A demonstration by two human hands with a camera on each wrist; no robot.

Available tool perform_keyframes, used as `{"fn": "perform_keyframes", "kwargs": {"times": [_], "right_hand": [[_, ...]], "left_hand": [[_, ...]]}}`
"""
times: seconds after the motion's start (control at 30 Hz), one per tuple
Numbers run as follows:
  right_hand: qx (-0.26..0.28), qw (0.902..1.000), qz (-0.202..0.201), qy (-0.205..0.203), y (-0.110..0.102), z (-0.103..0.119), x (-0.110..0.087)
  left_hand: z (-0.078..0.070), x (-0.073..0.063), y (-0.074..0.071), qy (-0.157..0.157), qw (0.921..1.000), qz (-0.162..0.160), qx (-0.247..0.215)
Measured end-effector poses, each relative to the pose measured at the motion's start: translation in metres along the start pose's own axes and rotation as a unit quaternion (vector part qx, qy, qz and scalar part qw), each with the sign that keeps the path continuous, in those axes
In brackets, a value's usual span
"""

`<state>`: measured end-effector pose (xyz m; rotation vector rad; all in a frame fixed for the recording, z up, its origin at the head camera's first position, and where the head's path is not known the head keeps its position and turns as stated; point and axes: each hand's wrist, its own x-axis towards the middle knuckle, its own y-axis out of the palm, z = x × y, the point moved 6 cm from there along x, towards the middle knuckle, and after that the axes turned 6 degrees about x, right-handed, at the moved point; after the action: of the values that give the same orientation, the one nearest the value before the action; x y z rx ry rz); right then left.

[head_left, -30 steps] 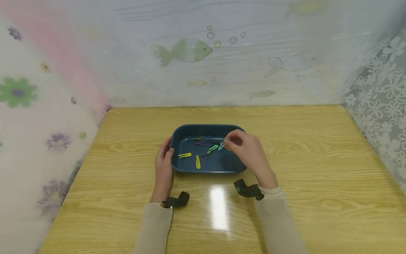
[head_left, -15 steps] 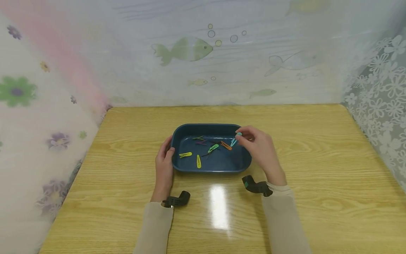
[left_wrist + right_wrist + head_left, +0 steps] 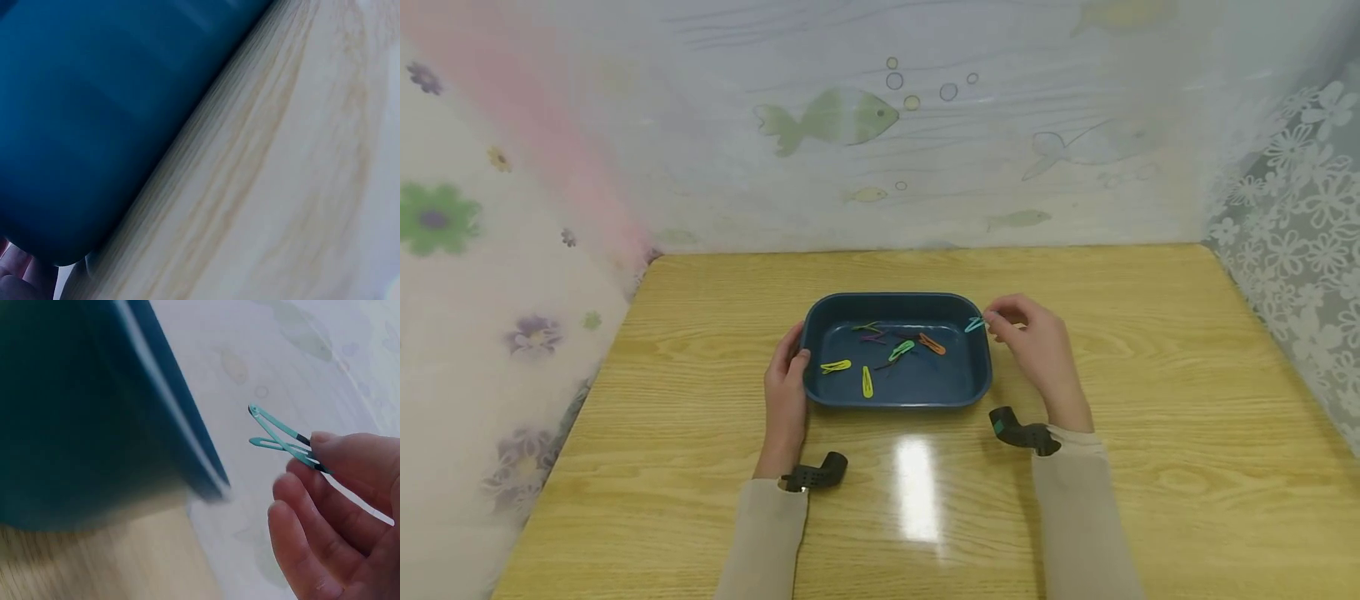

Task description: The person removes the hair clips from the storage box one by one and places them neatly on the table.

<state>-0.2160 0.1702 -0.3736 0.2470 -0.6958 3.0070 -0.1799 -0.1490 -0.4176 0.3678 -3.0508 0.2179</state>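
Right hand [image 3: 1036,346] pinching a turquoise clip [image 3: 287,447]. Left hand [image 3: 786,387], half curled, gripping the blue tray [image 3: 951,382] between the two.

No legible text, labels, brands or numbers.

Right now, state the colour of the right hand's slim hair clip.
The hair clip: mostly turquoise, clearest in the right wrist view.

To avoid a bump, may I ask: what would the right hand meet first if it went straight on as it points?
Probably the dark blue basin, at its right rim; but the right hand and its turquoise snap hair clip might pass above, as depth is unclear.
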Motion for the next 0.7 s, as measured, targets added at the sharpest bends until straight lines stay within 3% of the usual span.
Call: {"fn": "perform_keyframes", "kwargs": {"times": [0.23, 0.7], "right_hand": [[-0.008, 0.9994, -0.030, 0.013, -0.012, -0.012, 0.002], [0.028, 0.9939, -0.091, 0.055, -0.028, -0.047, 0.001]], "left_hand": [[0.001, 0.001, -0.001, -0.007, 1.0000, -0.003, -0.001], [0.003, 0.001, 0.000, 0.005, 1.0000, -0.004, -0.005]]}}
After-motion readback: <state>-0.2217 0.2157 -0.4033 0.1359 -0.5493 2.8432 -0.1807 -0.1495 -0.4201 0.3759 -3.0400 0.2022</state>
